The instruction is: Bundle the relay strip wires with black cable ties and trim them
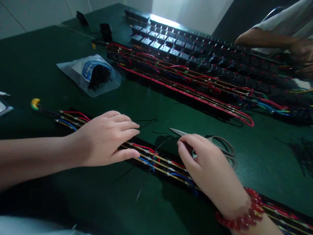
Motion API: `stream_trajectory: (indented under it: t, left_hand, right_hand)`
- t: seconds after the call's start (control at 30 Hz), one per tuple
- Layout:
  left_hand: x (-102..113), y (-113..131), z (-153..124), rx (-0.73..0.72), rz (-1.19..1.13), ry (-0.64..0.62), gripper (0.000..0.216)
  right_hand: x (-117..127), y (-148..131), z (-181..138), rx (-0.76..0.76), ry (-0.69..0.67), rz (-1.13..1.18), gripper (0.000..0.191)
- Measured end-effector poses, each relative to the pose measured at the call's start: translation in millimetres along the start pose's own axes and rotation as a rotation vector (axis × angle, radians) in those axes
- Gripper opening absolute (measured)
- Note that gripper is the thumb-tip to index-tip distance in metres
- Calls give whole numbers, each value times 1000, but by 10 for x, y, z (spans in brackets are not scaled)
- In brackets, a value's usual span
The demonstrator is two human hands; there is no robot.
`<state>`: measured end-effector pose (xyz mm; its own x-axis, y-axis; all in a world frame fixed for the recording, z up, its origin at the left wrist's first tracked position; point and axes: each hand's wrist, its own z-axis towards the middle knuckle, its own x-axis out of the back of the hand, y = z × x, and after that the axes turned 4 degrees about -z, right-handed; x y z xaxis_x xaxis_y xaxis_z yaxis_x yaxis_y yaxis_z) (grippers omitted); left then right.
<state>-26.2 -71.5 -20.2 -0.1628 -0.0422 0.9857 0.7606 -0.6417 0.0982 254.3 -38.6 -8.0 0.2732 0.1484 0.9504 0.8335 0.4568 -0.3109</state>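
A long black strip [161, 169] with brass bars and soldered red and blue wires lies slantwise across the green table. My left hand [107, 138] rests over its left part, fingers stretched out and thumb apart on the near side. Above the strip, my right hand [207, 163] has thumb and forefinger closed together; whatever is between them is too small to make out. A thin pale streak [163, 142] lies just left of those fingertips. Partly hidden behind my right hand is a pair of scissors [221, 143], its blades pointing left. Several thin black cable ties [146, 122] lie beside the strip.
A clear plastic bag [97, 76] of black cable ties lies at the back left. More wired strips [183, 88] and rows of black socket modules [158, 42] fill the far side. A co-worker's arm [266, 39] is at the back right, near a dark pile of ties [303, 151].
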Motion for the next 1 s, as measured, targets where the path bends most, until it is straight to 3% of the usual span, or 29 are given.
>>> stream_trajectory:
  t: [0.17, 0.3, 0.37, 0.43, 0.53, 0.67, 0.77, 1.0]
  left_hand:
    - [-3, 10, -6, 18, 33, 25, 64]
    - [-20, -4, -4, -54, 21, 83, 54]
    - [-27, -15, -10, -94, 26, 108, 50]
    - [-29, -25, -22, -134, 42, 138, 45]
    - [-12, -27, -47, -190, 68, 205, 36]
    - [21, 20, -71, -309, 39, 200, 33]
    - [12, 67, -76, -365, -20, 114, 38]
    - [-75, 89, -65, -337, 20, -8, 64]
  right_hand:
    - [297, 252, -113, -114, 5, -227, 23]
    - [632, 571, -115, -244, -259, -314, 10]
    - [668, 633, -70, -338, -392, -336, 18]
    - [622, 629, -18, -322, -438, -365, 19]
    - [532, 587, 31, -222, -396, -393, 19]
    - [555, 634, 12, -279, -339, -392, 17]
    - [622, 737, -56, -272, -288, -345, 27]
    - [762, 805, -430, -244, -259, -219, 64]
